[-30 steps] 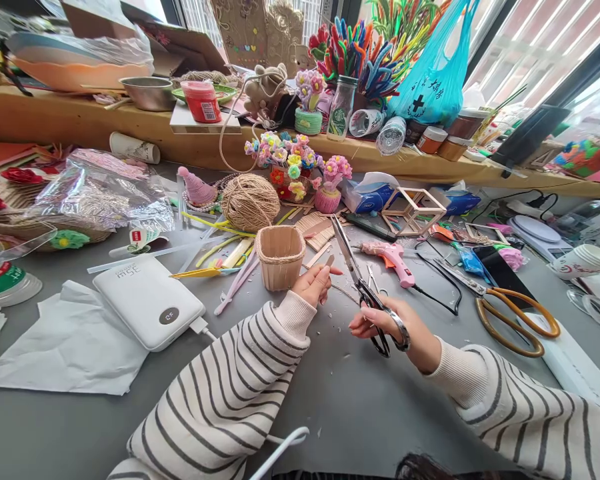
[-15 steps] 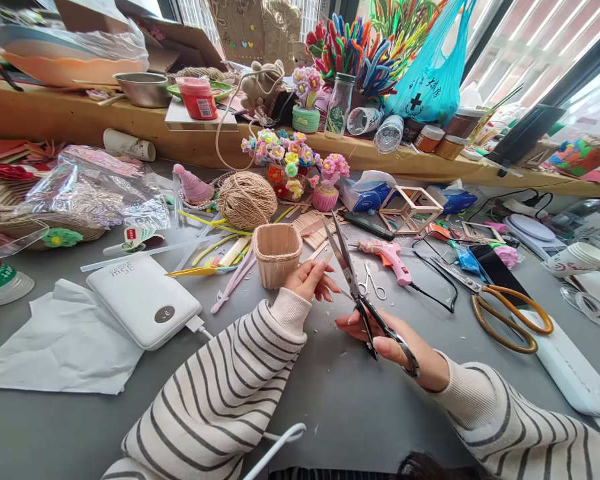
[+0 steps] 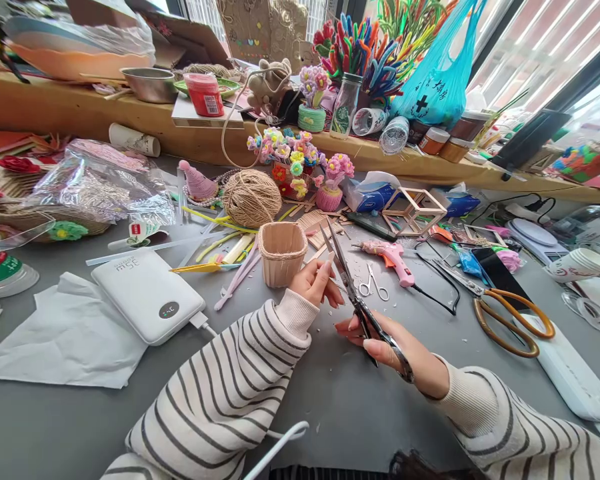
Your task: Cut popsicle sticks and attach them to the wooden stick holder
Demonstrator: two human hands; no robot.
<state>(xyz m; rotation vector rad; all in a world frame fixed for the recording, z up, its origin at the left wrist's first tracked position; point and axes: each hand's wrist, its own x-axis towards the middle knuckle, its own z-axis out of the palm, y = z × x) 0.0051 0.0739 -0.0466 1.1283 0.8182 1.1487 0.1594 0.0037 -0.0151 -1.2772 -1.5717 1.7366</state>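
Observation:
My right hand (image 3: 393,343) grips large black-handled scissors (image 3: 349,280), their blades pointing up and away, slightly parted. Just to the left, my left hand (image 3: 316,283) is closed in a pinch on a thin pale strip (image 3: 338,284), mostly hidden by the fingers, with its end close to the blades. A small basket of wooden slats with a twine rim (image 3: 283,257) stands upright beside my left hand. Small white scissors (image 3: 373,285) lie beyond my right hand, near a pink glue gun (image 3: 393,259).
A white power bank (image 3: 147,293) lies on the left by a white tissue (image 3: 60,340). Orange-handled scissors (image 3: 513,320) rest on the right. A twine ball (image 3: 253,198), crocheted flowers (image 3: 340,170) and a wooden frame (image 3: 414,210) stand behind. Small scraps dot the grey table (image 3: 340,420).
The view has shifted slightly, so most things appear a little to the right. My left hand has turned slightly, bringing the strip near the blades. The scissors stay in my right hand.

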